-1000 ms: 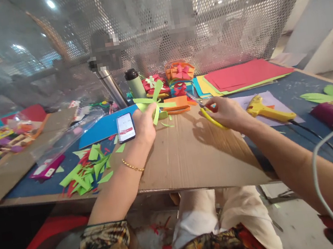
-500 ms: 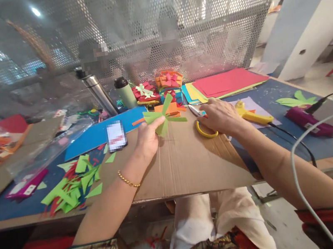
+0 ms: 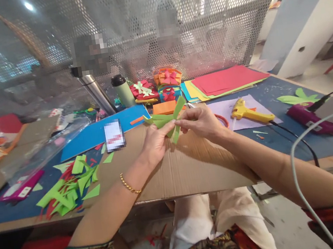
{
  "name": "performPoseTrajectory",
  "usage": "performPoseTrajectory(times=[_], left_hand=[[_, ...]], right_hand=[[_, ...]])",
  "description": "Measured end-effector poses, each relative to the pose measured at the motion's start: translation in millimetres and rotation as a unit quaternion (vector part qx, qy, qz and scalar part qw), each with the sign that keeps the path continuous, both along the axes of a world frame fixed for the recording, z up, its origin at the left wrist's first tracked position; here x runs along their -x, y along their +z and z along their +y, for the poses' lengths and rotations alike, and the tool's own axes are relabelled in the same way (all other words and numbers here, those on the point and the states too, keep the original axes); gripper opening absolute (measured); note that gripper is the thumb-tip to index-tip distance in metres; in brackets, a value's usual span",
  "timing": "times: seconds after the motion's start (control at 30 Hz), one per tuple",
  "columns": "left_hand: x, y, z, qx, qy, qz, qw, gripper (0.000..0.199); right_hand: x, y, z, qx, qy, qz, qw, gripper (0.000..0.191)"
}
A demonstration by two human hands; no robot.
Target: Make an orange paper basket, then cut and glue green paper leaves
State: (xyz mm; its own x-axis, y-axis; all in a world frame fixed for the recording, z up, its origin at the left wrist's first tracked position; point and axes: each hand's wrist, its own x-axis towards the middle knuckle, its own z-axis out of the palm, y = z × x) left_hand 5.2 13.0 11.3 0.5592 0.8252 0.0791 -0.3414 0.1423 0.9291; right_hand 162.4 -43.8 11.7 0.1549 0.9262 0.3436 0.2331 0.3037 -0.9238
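Note:
A green paper piece with several arms, like a bow or star (image 3: 179, 107), is held above the cardboard sheet (image 3: 169, 179). My left hand (image 3: 154, 141) pinches it near its centre, thumb on top. From the other side, my right hand (image 3: 203, 122) grips one of its arms between thumb and forefinger. Scissors lie on the cardboard behind my right hand; only a blade tip and a red handle loop (image 3: 224, 120) show. Just beyond the paper sits a small orange paper piece (image 3: 164, 108).
A yellow glue gun (image 3: 248, 114) rests on lilac paper at right. Green offcuts (image 3: 65, 193) pile up at left, near a phone (image 3: 114, 135). Paper-bow boxes (image 3: 168, 78), a bottle (image 3: 123, 91), a steel flask (image 3: 98, 93) and coloured sheets (image 3: 225, 80) stand behind. A white cable (image 3: 294, 171) hangs at right.
My right hand has left the scissors, moved left and taken hold of the green paper. The paper has tilted and shifted slightly right in my left hand.

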Motion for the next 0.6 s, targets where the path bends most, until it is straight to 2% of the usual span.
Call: performPoseTrajectory(times=[0.1,0.2,0.3,0.37,0.5,0.6], left_hand=[[7.5,8.7,7.4,-0.025,-0.05,0.047,0.997,0.032],[16.5,20.4,15.3,-0.072,-0.051,0.077,0.993,0.034],[22.6,26.7,17.1,-0.108,-0.087,0.138,0.981,0.037],[23.8,26.4,15.3,-0.122,-0.119,0.175,0.97,0.038],[21.0,19.8,14.2,-0.138,-0.099,0.191,0.967,0.039],[18.4,14.5,19.6,-0.138,-0.041,0.186,0.972,0.032]], right_hand=[[-9.7,9.9,-6.0,0.015,0.014,0.004,1.0,0.054],[-19.4,18.1,-12.8,0.062,0.063,-0.013,0.996,0.049],[-23.5,19.1,-16.3,0.11,0.112,-0.05,0.986,0.047],[-23.7,16.8,-16.3,0.127,0.119,-0.076,0.982,0.049],[-24.9,11.9,-12.4,0.114,0.092,-0.106,0.983,0.057],[-28.9,10.3,-8.6,0.053,-0.007,-0.093,0.994,0.063]])
